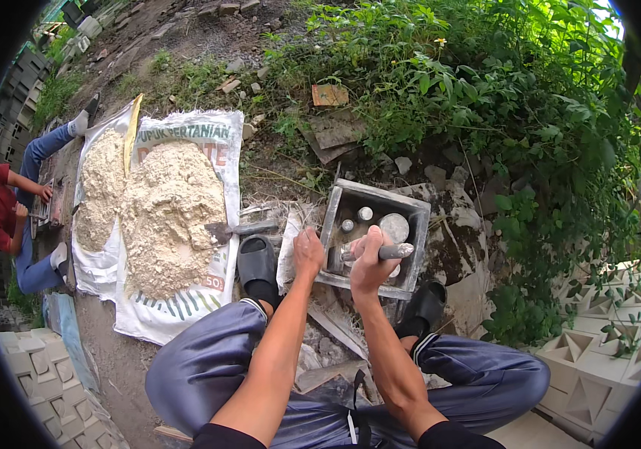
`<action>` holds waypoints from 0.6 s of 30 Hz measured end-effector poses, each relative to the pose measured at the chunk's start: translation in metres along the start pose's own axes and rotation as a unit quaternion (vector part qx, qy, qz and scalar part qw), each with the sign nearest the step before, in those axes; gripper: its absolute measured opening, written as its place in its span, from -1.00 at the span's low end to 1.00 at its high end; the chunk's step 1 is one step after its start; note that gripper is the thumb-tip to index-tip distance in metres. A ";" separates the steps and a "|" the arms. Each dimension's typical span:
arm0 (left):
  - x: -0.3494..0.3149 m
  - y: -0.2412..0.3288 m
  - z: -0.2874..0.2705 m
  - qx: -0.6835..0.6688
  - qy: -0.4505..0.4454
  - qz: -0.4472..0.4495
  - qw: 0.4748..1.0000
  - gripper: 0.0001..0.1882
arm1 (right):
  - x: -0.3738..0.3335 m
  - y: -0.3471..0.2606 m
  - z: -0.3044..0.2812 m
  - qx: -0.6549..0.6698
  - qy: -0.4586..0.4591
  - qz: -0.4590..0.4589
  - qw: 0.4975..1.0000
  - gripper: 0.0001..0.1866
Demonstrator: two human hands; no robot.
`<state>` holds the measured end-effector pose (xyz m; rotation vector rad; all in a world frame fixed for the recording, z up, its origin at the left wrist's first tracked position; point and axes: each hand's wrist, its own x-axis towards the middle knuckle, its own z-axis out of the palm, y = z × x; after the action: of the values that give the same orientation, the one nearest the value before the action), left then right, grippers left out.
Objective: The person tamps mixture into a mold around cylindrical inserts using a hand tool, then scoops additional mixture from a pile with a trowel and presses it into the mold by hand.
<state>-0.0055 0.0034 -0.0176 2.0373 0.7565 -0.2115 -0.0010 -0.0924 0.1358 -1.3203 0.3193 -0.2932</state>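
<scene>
Operating Position: Rod Grip Above the Box

Step in hand. The work centred on an open square box, which sat on the ground in front of the seated person. A large round piece and smaller round pieces showed inside its walls. A grey rod lay crosswise over the box's near part; the step was judged to be manual work with this rod at the box. Whether the rod touched the contents could not be told.

Next move. In judgement, it called for a firm hold on the rod and for knuckles kept clear of the rim.

Right hand. The right hand was closed around the rod, thumb uppermost, with the rod's powdery end projecting to the right. The forearm rose from the lower edge and leaned slightly left.

Left hand. The left hand was at the box's left wall, beside a white sheet, with its fingers curled. Whether it pinched anything, or touched the wall, could not be determined. The forearm slanted up and right.

Surroundings. A trowel rested with its blade against pale powder on a white sack, left of the box.
</scene>
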 end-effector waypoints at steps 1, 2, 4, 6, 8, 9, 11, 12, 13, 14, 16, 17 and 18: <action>0.000 0.001 -0.002 0.002 0.000 -0.004 1.000 -0.50 | 0.000 -0.014 0.001 0.019 0.015 -0.017 1.000 -0.60; 0.000 0.002 -0.003 0.009 -0.007 0.021 1.000 -0.51 | -0.002 -0.027 0.001 0.039 0.030 -0.034 0.998 -0.60; 0.000 0.004 -0.001 0.015 -0.016 0.050 0.999 -0.51 | -0.006 -0.033 0.001 0.054 0.027 -0.045 0.997 -0.61; -0.001 0.008 0.001 -0.011 -0.024 0.047 0.999 -0.52 | -0.015 0.002 -0.015 0.101 -0.020 -0.042 0.994 -0.61; -0.005 0.008 0.004 -0.005 -0.016 0.044 0.999 -0.52 | -0.019 0.049 -0.036 -0.031 -0.071 -0.083 0.994 -0.60; -0.002 0.005 0.003 0.004 -0.001 0.038 0.999 -0.52 | -0.015 0.046 -0.032 -0.004 -0.089 -0.054 0.995 -0.61; -0.010 0.001 0.002 0.003 0.000 0.031 1.000 -0.52 | -0.017 0.025 -0.033 0.015 -0.106 -0.019 0.994 -0.61; -0.004 0.004 0.000 0.003 0.009 0.033 0.999 -0.52 | -0.010 0.015 -0.032 0.042 -0.109 -0.049 0.992 -0.61; 0.000 0.005 -0.001 0.001 0.013 0.031 0.999 -0.52 | -0.006 0.002 -0.032 0.066 -0.111 -0.074 0.989 -0.61; 0.002 0.004 -0.001 0.013 -0.002 0.030 0.999 -0.51 | -0.009 -0.024 -0.030 0.072 -0.119 -0.075 0.987 -0.61; -0.001 0.006 0.000 0.023 -0.021 0.027 0.999 -0.50 | -0.016 -0.057 -0.031 0.027 -0.161 -0.105 0.981 -0.59; -0.002 0.007 -0.001 0.021 -0.004 0.034 0.999 -0.49 | -0.019 -0.066 -0.030 0.025 -0.162 -0.104 0.981 -0.59; -0.003 0.008 -0.001 0.019 0.014 0.041 0.999 -0.48 | -0.022 -0.073 -0.029 0.058 -0.161 -0.123 0.978 -0.58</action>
<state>-0.0033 -0.0002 -0.0099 2.1062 0.6897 -0.1522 -0.0344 -0.1265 0.2018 -1.2692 -0.1344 -0.2942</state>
